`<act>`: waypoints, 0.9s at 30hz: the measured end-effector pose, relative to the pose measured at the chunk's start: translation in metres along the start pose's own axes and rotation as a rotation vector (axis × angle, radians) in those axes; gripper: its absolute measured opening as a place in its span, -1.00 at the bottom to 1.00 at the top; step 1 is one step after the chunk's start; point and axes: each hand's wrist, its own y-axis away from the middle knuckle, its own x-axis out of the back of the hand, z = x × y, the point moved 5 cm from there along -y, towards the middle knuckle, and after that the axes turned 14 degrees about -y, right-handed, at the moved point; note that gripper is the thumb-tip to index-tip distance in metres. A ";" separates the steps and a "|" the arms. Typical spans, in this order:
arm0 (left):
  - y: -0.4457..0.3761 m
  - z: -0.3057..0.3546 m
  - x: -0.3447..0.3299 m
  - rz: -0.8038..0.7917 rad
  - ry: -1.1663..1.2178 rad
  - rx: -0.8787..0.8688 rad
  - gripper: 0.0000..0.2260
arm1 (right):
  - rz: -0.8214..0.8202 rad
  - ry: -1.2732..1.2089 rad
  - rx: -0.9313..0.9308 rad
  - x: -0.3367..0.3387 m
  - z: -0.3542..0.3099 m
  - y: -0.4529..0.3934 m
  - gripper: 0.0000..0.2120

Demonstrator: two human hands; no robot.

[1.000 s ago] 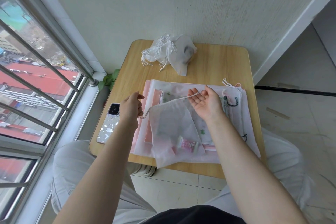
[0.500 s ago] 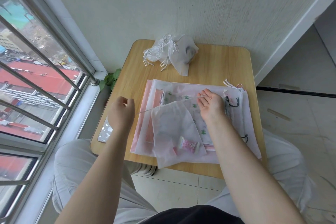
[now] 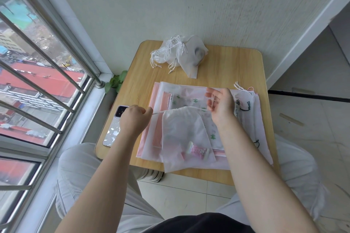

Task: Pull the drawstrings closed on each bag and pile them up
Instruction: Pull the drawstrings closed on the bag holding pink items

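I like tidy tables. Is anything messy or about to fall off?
Yes. The white bag being cinched hangs past the table's near edge, and the phone sits right at the left edge.

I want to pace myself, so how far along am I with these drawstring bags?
Done: a pile of cinched bags sits at the table's far edge. In hand: the left hand and right hand each pinch a drawstring on the white bag, its mouth partly gathered. Left: the flat stack of bags underneath.
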 end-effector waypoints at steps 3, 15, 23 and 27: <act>0.002 0.008 0.005 0.033 -0.063 -0.014 -0.56 | -0.072 0.635 0.174 -0.009 -0.005 0.008 -0.64; -0.001 0.006 0.004 0.084 -0.170 0.113 -0.83 | -0.077 1.722 0.645 -0.014 0.010 0.011 -0.74; -0.004 0.027 0.027 0.321 0.019 0.002 -0.79 | -0.242 1.327 0.606 -0.016 0.003 0.007 -0.85; -0.003 0.050 0.027 0.215 0.079 -0.172 -0.45 | -0.394 1.075 0.593 -0.026 0.004 0.015 -0.59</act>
